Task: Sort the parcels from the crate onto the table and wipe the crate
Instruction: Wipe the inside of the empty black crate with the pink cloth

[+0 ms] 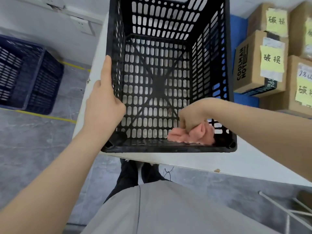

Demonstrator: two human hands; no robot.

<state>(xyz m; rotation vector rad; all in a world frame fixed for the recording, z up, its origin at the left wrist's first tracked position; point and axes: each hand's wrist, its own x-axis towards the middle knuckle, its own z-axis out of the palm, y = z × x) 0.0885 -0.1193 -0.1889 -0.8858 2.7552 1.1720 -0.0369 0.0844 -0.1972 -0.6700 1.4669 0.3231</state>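
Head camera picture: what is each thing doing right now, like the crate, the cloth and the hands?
black crate, upright on the table, no parcels inside.
pink cloth, bunched up, in the crate's near right corner.
left hand, grips the crate's left wall.
right hand, clutches the pink cloth.
cardboard boxes, closed, yellow notes stuck on.
blue crate, on the floor, apart.

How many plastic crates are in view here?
2. The black crate stands on the white table at centre; the dark blue crate sits on the floor at left. More may lie outside the frame.
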